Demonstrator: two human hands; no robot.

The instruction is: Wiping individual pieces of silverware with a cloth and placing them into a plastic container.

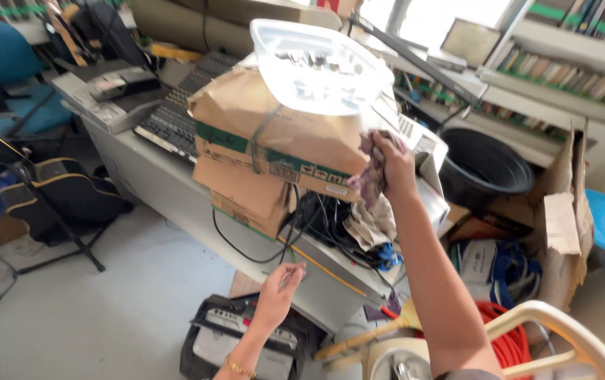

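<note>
My right hand (391, 162) is raised and closed on a purplish rag (367, 176), pressed against the side of a worn cardboard box (274, 137) with green tape. A clear plastic tub (313, 67) sits tilted on top of that box. A second cardboard box (243, 193) lies under it on a grey table (155, 179). My left hand (278, 292) hangs lower, fingers loosely apart, holding nothing, near the table's front edge and a tangle of black cables (320, 218).
A keyboard (176, 116) and grey machine (109, 98) lie on the table's far end. A black basin (485, 169), open carton (563, 211) and orange hose (510, 341) crowd the right. A black device (236, 338) sits on the floor, a stand (42, 211) at left, a plastic chair (556, 338) near me.
</note>
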